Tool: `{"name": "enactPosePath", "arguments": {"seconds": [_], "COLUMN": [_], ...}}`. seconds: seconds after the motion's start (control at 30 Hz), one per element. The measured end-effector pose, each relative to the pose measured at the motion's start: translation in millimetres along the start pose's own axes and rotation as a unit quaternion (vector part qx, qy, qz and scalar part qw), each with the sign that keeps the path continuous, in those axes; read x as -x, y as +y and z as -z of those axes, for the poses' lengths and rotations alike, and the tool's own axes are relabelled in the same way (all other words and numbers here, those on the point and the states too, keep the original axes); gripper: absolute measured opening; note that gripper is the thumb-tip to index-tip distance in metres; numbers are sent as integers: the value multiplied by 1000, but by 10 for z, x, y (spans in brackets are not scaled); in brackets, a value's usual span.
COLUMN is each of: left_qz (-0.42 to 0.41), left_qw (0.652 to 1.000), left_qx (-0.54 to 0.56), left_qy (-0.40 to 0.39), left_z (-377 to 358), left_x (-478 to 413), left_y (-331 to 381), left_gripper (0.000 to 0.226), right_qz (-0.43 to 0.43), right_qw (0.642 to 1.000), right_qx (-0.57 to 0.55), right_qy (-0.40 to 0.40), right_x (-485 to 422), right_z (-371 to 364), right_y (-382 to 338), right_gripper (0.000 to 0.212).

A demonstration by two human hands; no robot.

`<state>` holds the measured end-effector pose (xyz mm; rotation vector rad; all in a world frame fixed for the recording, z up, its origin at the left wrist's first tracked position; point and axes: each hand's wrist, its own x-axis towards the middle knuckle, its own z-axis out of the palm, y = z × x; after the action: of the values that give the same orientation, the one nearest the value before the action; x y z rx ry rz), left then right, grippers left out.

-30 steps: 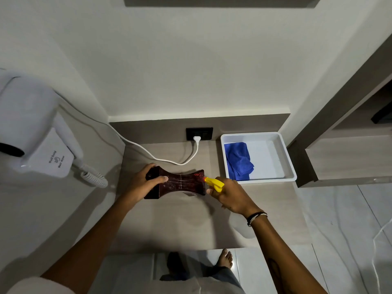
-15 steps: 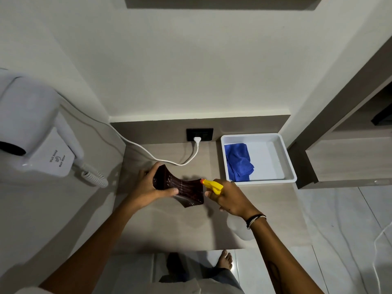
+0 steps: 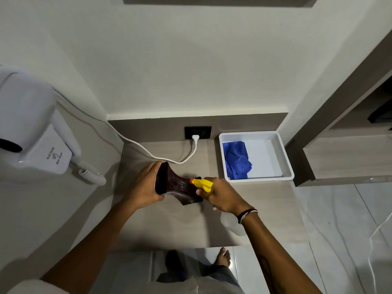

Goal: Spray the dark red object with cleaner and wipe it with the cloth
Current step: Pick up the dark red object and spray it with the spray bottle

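A dark red, waisted object (image 3: 177, 185) is held tilted above the wooden counter (image 3: 169, 225). My left hand (image 3: 144, 184) grips its left end. My right hand (image 3: 220, 198) holds a spray bottle with a yellow head (image 3: 202, 184) and a clear body (image 3: 231, 224) under my wrist. The orange nozzle almost touches the object's right side. A blue cloth (image 3: 236, 160) lies crumpled in the left part of a white tray (image 3: 284, 160) at the counter's back right.
A white wall hair dryer (image 3: 31, 132) with a coiled cord hangs on the left wall. A white cable (image 3: 148, 152) runs across the back of the counter to a black socket (image 3: 197, 132). A wooden shelf unit stands to the right. My feet show below the counter's edge.
My left hand has turned the dark red object from lying level to tilted, its left end now standing up. My right hand with the spray bottle has stayed close at the object's right side.
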<state>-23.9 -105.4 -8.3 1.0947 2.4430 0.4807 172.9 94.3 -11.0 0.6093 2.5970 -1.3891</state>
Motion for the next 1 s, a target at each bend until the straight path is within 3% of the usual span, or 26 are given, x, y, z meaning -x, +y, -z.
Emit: {"name": "enactPosePath", "arguments": {"seconds": [0.13, 0.2, 0.27, 0.4, 0.5, 0.67, 0.7, 0.77, 0.83, 0.9, 0.93, 1.0], "left_qz": [8, 18, 51, 171, 227, 249, 252, 259, 241, 203, 184, 155], "left_qw": [1000, 999, 994, 959, 939, 934, 932, 926, 921, 936, 947, 963], "left_qx": [8, 38, 92, 227, 258, 252, 254, 272, 305, 285, 261, 219], "left_qy": [-8, -4, 6, 10, 8, 51, 51, 35, 3, -31, -38, -27], "left_z": [2, -10, -29, -36, -110, -269, -292, -330, -340, -353, -365, -389], "left_x": [-2, -10, -23, -42, -53, -33, -18, 19, 81, 134, 150, 162], "left_y": [-98, -145, -181, -177, -159, -100, -94, -127, -173, -191, -187, -167], "left_gripper": [120, 109, 95, 102, 97, 36, 36, 56, 95, 131, 140, 140], "right_qz": [-62, -79, -87, -84, -76, -57, -55, -49, -32, -4, 2, 5], "right_qw": [992, 988, 989, 995, 996, 998, 998, 998, 999, 999, 999, 1000], "right_qx": [109, 133, 119, 53, 30, 20, 21, 20, 7, 18, 18, 7], "right_qy": [9, 19, 30, 32, 37, 31, 32, 30, 34, 30, 26, 13], "right_x": [-4, 11, 34, 90, 102, 97, 90, 75, 64, 67, 71, 82], "right_z": [-15, -9, 23, 94, 110, 87, 76, 54, 36, 25, 18, 0], "right_y": [100, 135, 160, 165, 142, 138, 151, 182, 201, 176, 161, 156], "right_gripper": [33, 36, 33, 28, 29, 20, 20, 20, 24, 45, 44, 18]}}
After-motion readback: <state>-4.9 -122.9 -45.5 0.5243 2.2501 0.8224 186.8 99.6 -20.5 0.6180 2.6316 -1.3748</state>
